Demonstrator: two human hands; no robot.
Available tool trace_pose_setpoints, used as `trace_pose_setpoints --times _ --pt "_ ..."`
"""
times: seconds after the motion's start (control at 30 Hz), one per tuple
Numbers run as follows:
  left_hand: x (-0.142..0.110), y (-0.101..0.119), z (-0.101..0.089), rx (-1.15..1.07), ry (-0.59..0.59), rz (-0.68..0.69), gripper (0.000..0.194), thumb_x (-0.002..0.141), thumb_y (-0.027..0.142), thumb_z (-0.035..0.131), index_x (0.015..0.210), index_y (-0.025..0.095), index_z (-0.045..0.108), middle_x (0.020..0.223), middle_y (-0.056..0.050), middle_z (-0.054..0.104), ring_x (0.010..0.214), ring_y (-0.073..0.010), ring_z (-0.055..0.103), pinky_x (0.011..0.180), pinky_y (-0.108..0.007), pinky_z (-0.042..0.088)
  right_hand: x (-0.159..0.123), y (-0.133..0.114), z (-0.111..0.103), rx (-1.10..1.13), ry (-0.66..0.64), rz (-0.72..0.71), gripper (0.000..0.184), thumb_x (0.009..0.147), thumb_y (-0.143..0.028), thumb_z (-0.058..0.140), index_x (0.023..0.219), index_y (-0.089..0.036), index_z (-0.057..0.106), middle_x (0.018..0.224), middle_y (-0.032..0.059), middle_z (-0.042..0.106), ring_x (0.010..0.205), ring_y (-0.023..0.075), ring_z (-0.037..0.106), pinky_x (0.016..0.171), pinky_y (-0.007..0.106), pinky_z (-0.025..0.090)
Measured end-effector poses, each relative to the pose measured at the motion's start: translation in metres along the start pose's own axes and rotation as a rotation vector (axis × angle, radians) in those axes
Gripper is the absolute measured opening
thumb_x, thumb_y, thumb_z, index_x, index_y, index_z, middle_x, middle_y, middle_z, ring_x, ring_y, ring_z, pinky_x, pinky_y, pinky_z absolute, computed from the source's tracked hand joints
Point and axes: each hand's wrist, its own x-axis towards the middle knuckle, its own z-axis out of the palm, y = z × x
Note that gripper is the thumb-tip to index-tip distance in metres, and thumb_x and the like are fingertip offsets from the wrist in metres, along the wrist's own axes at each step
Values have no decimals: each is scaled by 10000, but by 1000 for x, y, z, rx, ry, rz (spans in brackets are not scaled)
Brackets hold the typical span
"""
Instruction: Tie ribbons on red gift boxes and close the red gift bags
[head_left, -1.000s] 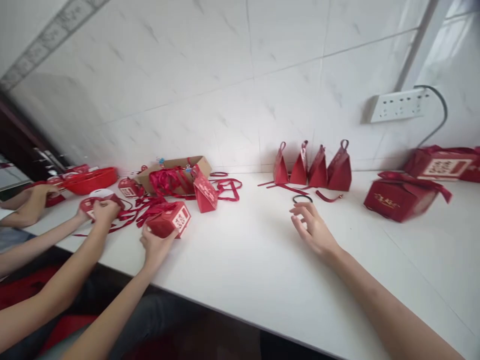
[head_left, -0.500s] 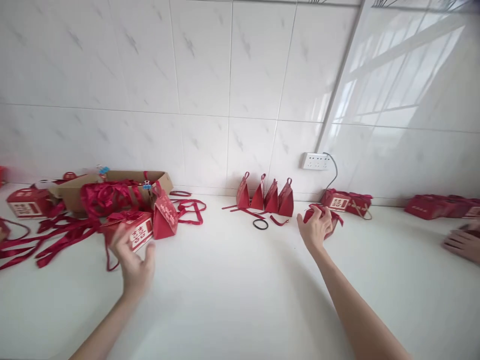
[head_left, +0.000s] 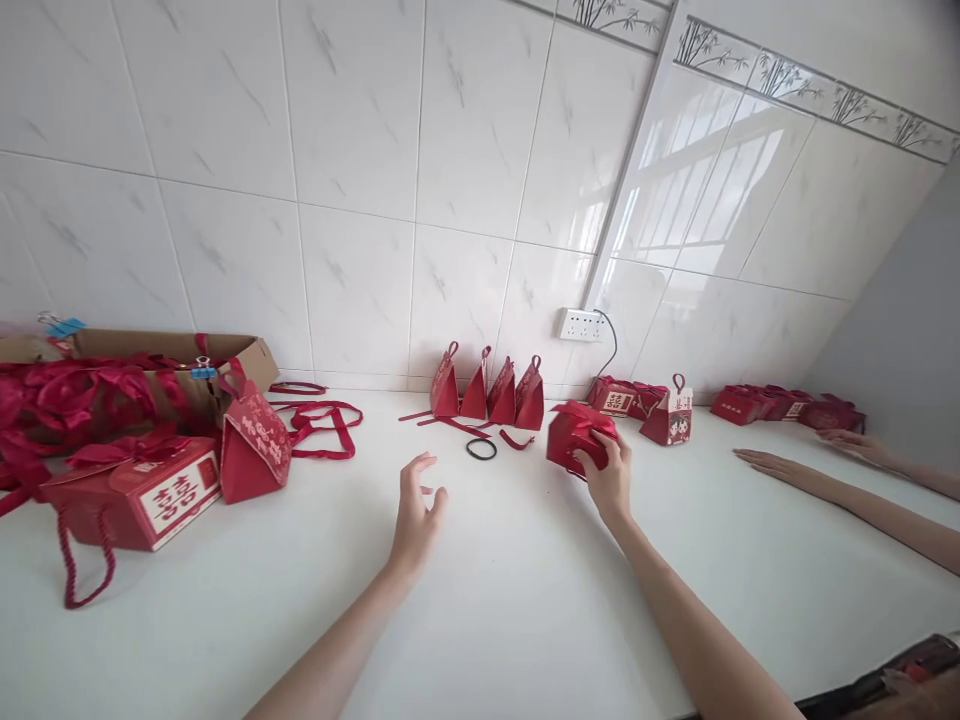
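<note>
My right hand (head_left: pixel 609 475) grips a small red gift box (head_left: pixel 576 432) with a ribbon bow on top, at the right of centre on the white table. My left hand (head_left: pixel 417 510) is raised over the middle of the table, fingers curved and apart, holding nothing. A black ring-shaped band (head_left: pixel 481 449) and a short red strap (head_left: pixel 517 440) lie between the hands, farther back. Behind them several red pyramid-shaped boxes (head_left: pixel 529 395) with loops stand in a row. At the left, a larger red gift box (head_left: pixel 142 490) with a rope handle sits beside a red triangular box (head_left: pixel 255 445).
A cardboard box (head_left: pixel 255 362) full of red ribbon stands at the back left, red ribbon (head_left: pixel 326 452) loose beside it. Red boxes (head_left: pixel 615 400) and a white-and-red box (head_left: pixel 670 415) stand at the back right. Another person's hands (head_left: pixel 772 463) rest on the table near more boxes.
My left hand has left the red box at the left and moved to the middle. My right hand has drawn its box nearer. The view has turned right.
</note>
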Motion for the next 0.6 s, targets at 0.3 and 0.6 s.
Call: trace_pose_setpoints --times 0.3,0.6 --pt "23 3 -29 -285 48 -45 503 857 493 340 1233 182 465 1350 -111 479 1270 -218 443 1015 -347 402 -46 -94 36 475 -923 -368 612 821 -381 606 1340 -248 310 1346 159 413 1130 247 541 804 408 542" --pt "19 20 -37 -206 184 -235 358 780 450 391 946 175 549 887 -61 593 457 -93 494 337 -190 269 -63 -85 35 417 -684 83 587 808 -437 498 1314 -205 309 1284 164 436 1000 257 581 815 452 515"
